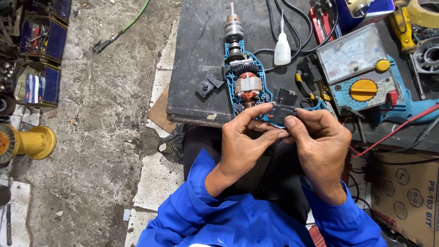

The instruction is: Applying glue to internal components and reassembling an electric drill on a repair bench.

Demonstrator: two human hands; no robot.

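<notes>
Left hand [244, 137] and right hand [318, 139] pinch one black switch [280, 113] just below one opened drill [244, 80].

Clutter lying around the desk [192, 55]

An analog multimeter [361, 68] is sitting right, a white squeeze bottle [282, 50] is standing nearby, a yellow spool [27, 142] is resting on the floor.

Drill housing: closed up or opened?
Opened. The drill lies on the bench with its cover off, copper windings and gear exposed.

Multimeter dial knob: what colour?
Yellow-orange, on the multimeter, whose lower body is blue. It shows best in the head view, the only one.
</notes>
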